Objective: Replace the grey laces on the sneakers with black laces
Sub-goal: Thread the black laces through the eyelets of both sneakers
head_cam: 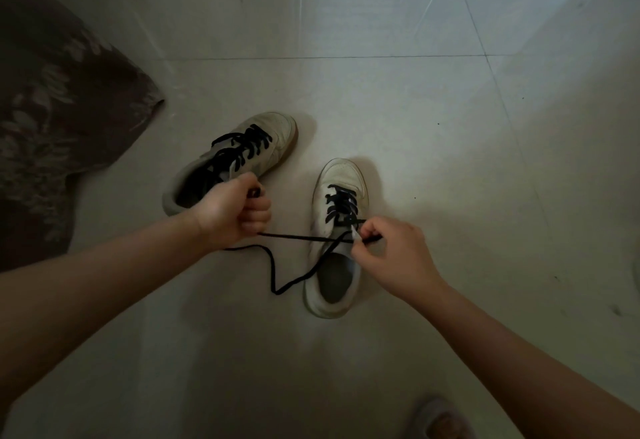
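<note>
Black lace (298,238) stretches taut between both hands' grips.

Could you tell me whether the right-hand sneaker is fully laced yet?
Not yet. The black lace crosses only the right-hand sneaker's front eyelets; both hands hold its loose ends.

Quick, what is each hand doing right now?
Left hand: fist closed round one end of the black lace.
Right hand: pinching the other lace end at the right sneaker.
</note>
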{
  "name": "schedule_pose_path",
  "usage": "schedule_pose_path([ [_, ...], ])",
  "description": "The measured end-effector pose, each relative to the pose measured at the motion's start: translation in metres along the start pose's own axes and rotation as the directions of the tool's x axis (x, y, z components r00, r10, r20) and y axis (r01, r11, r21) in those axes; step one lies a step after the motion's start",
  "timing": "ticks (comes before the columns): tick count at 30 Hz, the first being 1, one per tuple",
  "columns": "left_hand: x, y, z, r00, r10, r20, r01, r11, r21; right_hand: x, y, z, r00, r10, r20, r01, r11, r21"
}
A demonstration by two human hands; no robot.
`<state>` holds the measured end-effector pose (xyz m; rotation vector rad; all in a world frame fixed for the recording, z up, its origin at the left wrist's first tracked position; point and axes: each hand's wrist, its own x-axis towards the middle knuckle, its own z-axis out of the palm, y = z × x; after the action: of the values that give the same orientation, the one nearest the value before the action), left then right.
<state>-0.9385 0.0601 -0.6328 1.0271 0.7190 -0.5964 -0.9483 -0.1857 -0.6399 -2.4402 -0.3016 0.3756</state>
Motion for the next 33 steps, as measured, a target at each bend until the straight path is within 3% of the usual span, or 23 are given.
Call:
schedule_pose_path([
  [1,0.001,0.001,-0.004,0.997,0.067,-0.038,-0.055,0.968,0.246,0.0,0.0,0.001,0.999,-0.037,-0.023,0.037,0.999,-0.01],
  [2,0.001,0.0,-0.007,0.986,0.163,-0.035,-0.121,0.846,0.52,0.0,0.001,0.002,0.995,-0.08,-0.055,0.079,0.997,-0.024],
  [3,0.0,-0.002,-0.012,0.964,0.267,0.016,-0.183,0.616,0.766,-0.001,0.001,0.003,0.988,-0.12,-0.093,0.117,0.992,-0.045],
  [4,0.0,-0.006,-0.015,0.934,0.335,0.122,-0.242,0.345,0.907,-0.002,0.001,0.003,0.98,-0.151,-0.129,0.143,0.987,-0.071],
  [5,-0.001,-0.011,-0.018,0.915,0.327,0.238,-0.296,0.14,0.945,-0.003,0.001,0.004,0.976,-0.162,-0.147,0.15,0.985,-0.089],
  [6,-0.004,-0.016,-0.02,0.909,0.26,0.325,-0.343,0.023,0.939,-0.003,0.002,0.004,0.979,-0.147,-0.144,0.136,0.987,-0.088],
  [8,-0.006,-0.026,-0.023,0.891,0.108,0.44,-0.427,-0.123,0.896,-0.003,0.004,0.004,0.992,-0.067,-0.111,0.065,0.998,-0.018],
  [10,-0.008,-0.032,-0.026,0.887,-0.037,0.46,-0.453,-0.252,0.855,-0.003,0.006,0.005,0.996,0.001,-0.085,0.004,0.999,0.053],
  [13,-0.009,-0.038,-0.029,0.909,-0.252,0.332,-0.408,-0.367,0.836,-0.004,0.006,0.007,0.995,0.05,-0.089,-0.041,0.994,0.098],
  [15,-0.009,-0.041,-0.026,0.919,-0.293,0.266,-0.378,-0.452,0.808,-0.004,0.005,0.008,0.993,0.047,-0.106,-0.037,0.995,0.092],
  [18,-0.008,-0.039,-0.023,0.928,-0.3,0.22,-0.348,-0.492,0.798,-0.004,0.004,0.008,0.995,0.036,-0.094,-0.03,0.998,0.062],
  [20,-0.01,-0.034,-0.02,0.909,-0.36,0.209,-0.357,-0.417,0.836,-0.003,0.004,0.01,0.996,0.053,-0.066,-0.046,0.993,0.105],
  [25,-0.026,-0.053,-0.007,0.812,-0.518,0.27,-0.321,-0.009,0.947,-0.002,0.002,0.008,0.996,-0.083,-0.037,0.084,0.996,0.025],
  [28,-0.025,-0.064,-0.01,0.882,-0.346,0.32,-0.327,0.039,0.944,-0.005,0.0,0.011,0.984,-0.179,-0.004,0.179,0.984,-0.011],
  [30,-0.018,-0.059,-0.018,0.936,-0.05,0.35,-0.353,-0.114,0.929,-0.006,0.002,0.014,0.983,-0.186,0.004,0.186,0.982,-0.01],
  [32,-0.013,-0.049,-0.026,0.913,0.208,0.352,-0.231,-0.448,0.864,-0.006,0.004,0.015,0.981,-0.191,0.019,0.192,0.981,-0.018],
  [33,-0.01,-0.045,-0.029,0.914,0.229,0.334,-0.141,-0.592,0.794,-0.006,0.004,0.015,0.981,-0.194,0.025,0.195,0.981,-0.022],
])
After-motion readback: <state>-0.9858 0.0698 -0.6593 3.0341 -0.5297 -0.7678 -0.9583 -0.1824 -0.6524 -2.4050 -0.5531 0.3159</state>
